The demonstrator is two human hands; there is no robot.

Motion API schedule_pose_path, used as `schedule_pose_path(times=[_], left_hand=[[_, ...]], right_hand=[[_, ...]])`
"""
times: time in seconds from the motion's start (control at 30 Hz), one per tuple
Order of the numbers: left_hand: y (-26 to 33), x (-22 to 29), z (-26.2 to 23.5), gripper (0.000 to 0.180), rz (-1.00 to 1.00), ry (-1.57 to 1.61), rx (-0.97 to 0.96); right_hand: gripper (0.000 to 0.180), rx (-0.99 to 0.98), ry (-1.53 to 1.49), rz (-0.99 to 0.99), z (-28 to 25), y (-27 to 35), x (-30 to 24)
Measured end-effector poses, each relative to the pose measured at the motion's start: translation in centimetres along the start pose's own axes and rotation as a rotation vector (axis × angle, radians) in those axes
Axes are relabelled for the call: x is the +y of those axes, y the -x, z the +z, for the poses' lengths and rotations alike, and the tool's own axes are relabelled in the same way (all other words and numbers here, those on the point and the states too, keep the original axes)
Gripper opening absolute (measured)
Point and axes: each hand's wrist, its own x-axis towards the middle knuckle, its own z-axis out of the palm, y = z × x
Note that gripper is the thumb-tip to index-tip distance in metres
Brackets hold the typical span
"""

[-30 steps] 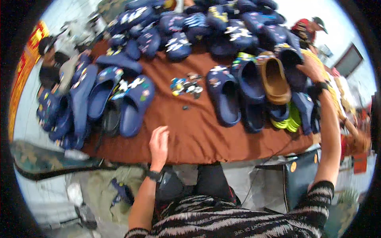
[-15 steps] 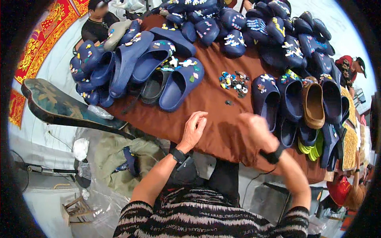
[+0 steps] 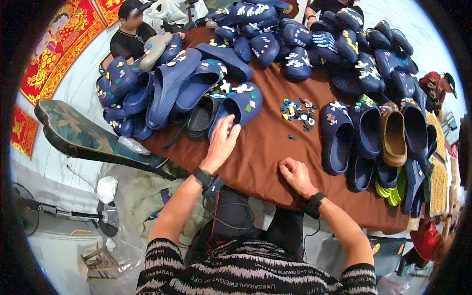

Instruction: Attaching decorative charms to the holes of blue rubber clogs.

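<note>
My left hand (image 3: 221,147), fingers stretched out, reaches over the near end of a navy clog (image 3: 248,104) decorated with charms. Whether it touches the shoe I cannot tell. Beside that clog is a black shoe (image 3: 197,123), partly behind my left hand. On the brown cloth (image 3: 265,147), near the front edge, rests my right hand (image 3: 297,177) with its fingers curled in; anything inside them is hidden. Farther off from it lies a small pile of mixed charms (image 3: 298,114), with one dark loose charm (image 3: 292,137) nearer to me.
Navy clogs (image 3: 172,88) crowd the left of the table and more (image 3: 297,64) heap up at the back. At the right stand navy clogs (image 3: 337,140), a brown one (image 3: 393,137) and green slippers (image 3: 393,189). A person (image 3: 130,37) sits far left, near a long camouflage-patterned board (image 3: 83,130).
My left hand has moved left and forward to the navy clog. The right hand has come back left and lower onto the cloth, its fingers now curled. The view has shifted slightly.
</note>
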Motion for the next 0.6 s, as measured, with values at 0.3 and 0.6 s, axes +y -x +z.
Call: schedule_pose_path(times=[0.3,0.6], left_hand=[[-3.6,-3.8,3.5,0.032,0.116,-0.578,-0.069],[4.7,2.4,5.1,0.025,0.025,-0.475,-0.152]], right_hand=[[0.02,0.036,0.022,0.018,0.1,-0.2,-1.0],[0.021,-0.131,-0.212,0.149,-1.7,-4.9,1.8]])
